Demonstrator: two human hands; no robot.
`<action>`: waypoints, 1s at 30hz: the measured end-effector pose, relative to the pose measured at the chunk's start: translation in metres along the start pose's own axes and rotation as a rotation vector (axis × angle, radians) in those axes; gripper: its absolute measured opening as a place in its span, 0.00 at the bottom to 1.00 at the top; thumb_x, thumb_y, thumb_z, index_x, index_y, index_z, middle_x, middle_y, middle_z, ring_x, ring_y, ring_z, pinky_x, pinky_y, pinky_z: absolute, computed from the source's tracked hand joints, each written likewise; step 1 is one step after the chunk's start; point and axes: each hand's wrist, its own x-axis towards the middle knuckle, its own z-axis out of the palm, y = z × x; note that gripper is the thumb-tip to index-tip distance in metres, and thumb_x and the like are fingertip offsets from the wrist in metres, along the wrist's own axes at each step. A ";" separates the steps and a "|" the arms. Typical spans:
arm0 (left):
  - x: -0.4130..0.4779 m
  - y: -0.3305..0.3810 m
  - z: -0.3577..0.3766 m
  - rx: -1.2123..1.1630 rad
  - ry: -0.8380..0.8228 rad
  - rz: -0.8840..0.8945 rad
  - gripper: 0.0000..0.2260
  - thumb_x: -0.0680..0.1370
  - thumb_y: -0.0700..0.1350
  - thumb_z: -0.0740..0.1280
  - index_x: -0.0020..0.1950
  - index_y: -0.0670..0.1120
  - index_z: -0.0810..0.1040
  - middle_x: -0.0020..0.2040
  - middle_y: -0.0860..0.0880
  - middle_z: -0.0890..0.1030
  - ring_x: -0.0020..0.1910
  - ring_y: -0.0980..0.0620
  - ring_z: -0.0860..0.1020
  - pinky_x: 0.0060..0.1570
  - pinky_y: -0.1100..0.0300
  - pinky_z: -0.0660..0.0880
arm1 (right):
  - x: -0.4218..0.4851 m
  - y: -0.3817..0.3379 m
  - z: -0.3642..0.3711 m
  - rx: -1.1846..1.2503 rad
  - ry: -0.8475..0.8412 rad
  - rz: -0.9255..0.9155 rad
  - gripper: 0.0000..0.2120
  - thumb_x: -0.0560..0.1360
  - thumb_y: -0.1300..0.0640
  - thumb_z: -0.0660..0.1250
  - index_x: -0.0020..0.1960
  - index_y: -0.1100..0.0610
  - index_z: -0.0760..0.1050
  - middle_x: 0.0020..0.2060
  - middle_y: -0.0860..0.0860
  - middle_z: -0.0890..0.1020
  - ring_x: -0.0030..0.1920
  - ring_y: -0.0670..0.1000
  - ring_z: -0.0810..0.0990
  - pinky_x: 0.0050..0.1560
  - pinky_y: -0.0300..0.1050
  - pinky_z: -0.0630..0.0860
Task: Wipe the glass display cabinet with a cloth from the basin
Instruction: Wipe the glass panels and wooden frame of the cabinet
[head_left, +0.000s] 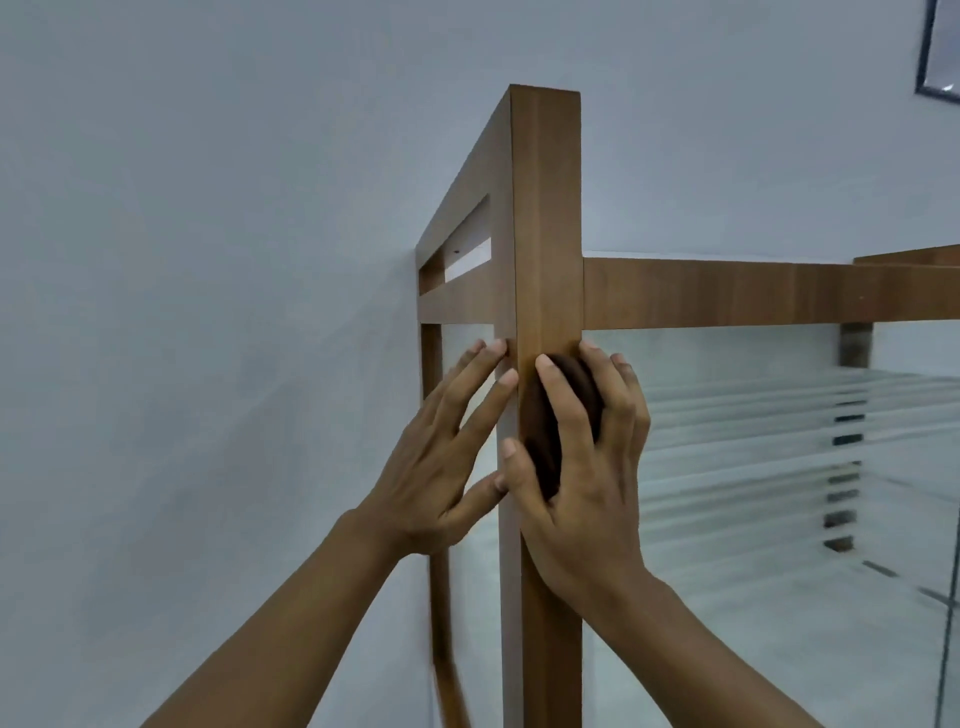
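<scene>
So: glass display cabinet (545, 208) stands against the wall (208, 208), wooden corner post dead centre, glass panes either side. Right hand (587, 467) presses a dark bunched cloth (545, 415) onto the post's front face, fingers spread and curled over it to keep pressure for the wipe. Left hand (447, 457) is empty, fingers splayed flat on the post's side edge, probably bracing; whether its thumb touches the right hand I can't tell.
</scene>
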 end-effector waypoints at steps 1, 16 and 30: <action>0.003 -0.009 0.002 -0.010 0.024 0.029 0.28 0.84 0.59 0.50 0.82 0.57 0.45 0.84 0.53 0.46 0.83 0.42 0.51 0.79 0.40 0.57 | 0.000 -0.002 0.001 -0.023 0.015 0.002 0.28 0.79 0.47 0.63 0.77 0.47 0.61 0.79 0.51 0.57 0.81 0.56 0.52 0.78 0.45 0.55; 0.023 -0.071 0.052 -0.358 0.247 0.165 0.31 0.81 0.63 0.57 0.80 0.50 0.58 0.81 0.46 0.52 0.83 0.46 0.48 0.81 0.45 0.52 | 0.008 -0.054 0.031 -0.894 0.112 -0.018 0.28 0.79 0.53 0.66 0.77 0.50 0.61 0.78 0.51 0.57 0.80 0.59 0.52 0.80 0.44 0.49; 0.009 -0.152 0.090 -0.449 0.286 0.146 0.30 0.79 0.61 0.61 0.79 0.50 0.65 0.78 0.45 0.57 0.80 0.42 0.56 0.80 0.49 0.53 | 0.015 -0.043 0.072 -1.782 -0.128 -0.244 0.27 0.81 0.57 0.64 0.78 0.58 0.64 0.74 0.58 0.62 0.75 0.65 0.58 0.77 0.58 0.53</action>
